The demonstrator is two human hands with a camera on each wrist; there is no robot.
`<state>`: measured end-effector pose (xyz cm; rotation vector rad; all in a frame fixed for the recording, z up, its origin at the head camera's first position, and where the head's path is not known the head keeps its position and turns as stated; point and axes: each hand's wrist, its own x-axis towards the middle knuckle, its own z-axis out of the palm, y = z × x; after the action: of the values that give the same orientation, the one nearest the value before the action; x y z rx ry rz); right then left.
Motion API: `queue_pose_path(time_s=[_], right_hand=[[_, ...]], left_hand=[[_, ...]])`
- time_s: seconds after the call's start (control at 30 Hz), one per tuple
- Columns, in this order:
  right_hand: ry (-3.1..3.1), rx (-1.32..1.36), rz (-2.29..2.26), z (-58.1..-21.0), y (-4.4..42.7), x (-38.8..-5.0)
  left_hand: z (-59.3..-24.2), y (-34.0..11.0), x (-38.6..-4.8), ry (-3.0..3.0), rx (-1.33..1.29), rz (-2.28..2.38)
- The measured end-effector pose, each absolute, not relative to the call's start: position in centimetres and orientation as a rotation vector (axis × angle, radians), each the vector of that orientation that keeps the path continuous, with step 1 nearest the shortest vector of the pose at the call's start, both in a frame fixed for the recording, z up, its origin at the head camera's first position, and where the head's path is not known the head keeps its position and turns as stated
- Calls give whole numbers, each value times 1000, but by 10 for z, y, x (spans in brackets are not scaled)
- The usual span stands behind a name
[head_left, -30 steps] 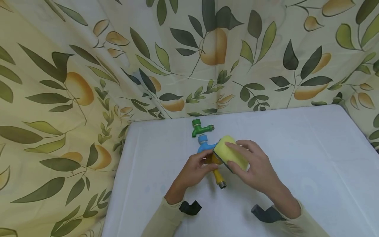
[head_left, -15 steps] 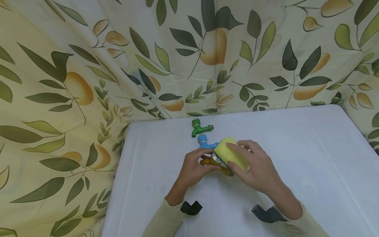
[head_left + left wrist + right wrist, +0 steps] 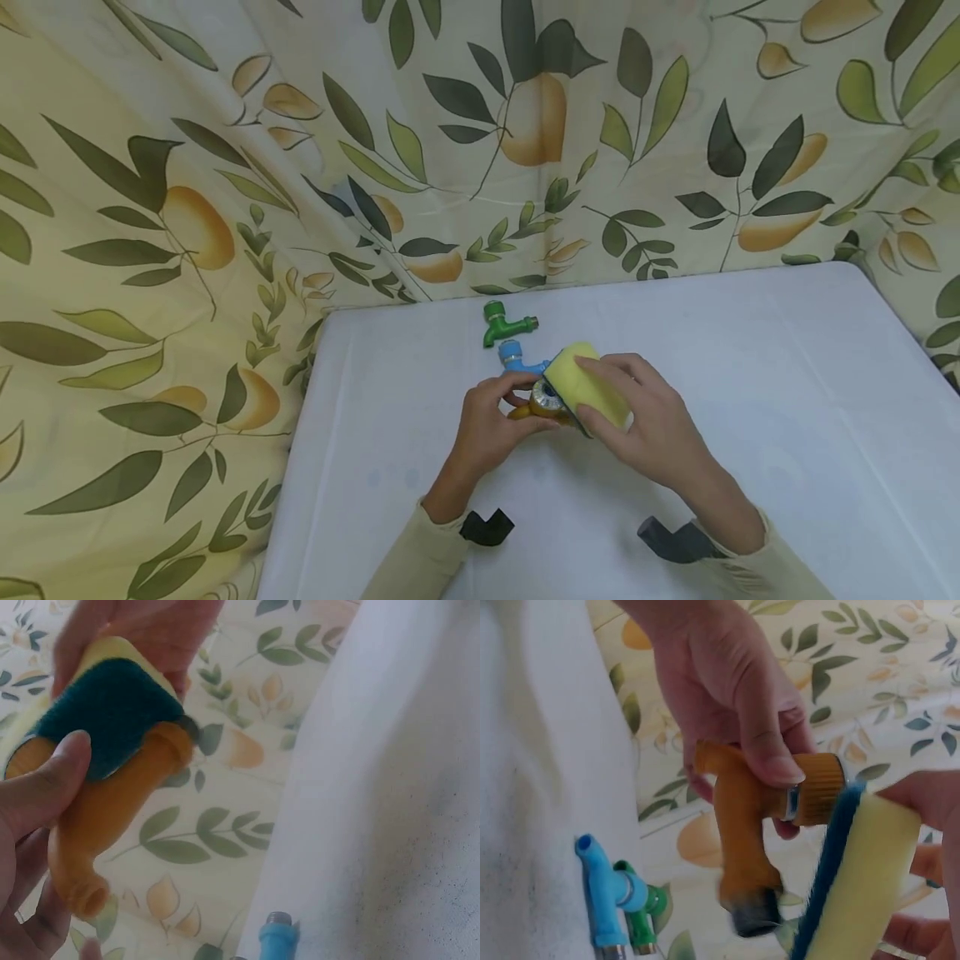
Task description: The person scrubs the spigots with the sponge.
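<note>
My left hand (image 3: 491, 425) grips a yellow-orange plastic tap (image 3: 739, 817) around its middle. In the right wrist view the thumb lies over the body beside the ribbed knob, and the dark threaded end points down. My right hand (image 3: 652, 425) holds a sponge (image 3: 585, 383), yellow with a dark blue-green scouring pad (image 3: 120, 712). That pad lies against the tap in the left wrist view, near its knob. From the head view much of the tap is hidden behind the fingers and sponge; its round silvery knob end shows between the hands.
Behind the left hand a blue tap (image 3: 513, 357) lies on the white table (image 3: 750, 358), partly covered by the hand and sponge. A green tap (image 3: 504, 323) lies farther back. Leaf-and-fruit patterned curtain (image 3: 420, 150) surrounds the table's far and left edges.
The left hand has turned the tap: its threaded end, pointing toward me before, is now hidden, and the round knob end faces up beside the sponge. Both hands stay in nearly the same place.
</note>
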<state>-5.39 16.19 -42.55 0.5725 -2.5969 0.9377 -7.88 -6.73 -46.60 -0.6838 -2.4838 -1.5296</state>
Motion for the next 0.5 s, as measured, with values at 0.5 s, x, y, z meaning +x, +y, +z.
queue_pose_path(time_s=[0.5], right_hand=[[-2533,409,613,-437,158,-55]], left_hand=[[-461,-63,-73,-2334,-591,-1212]])
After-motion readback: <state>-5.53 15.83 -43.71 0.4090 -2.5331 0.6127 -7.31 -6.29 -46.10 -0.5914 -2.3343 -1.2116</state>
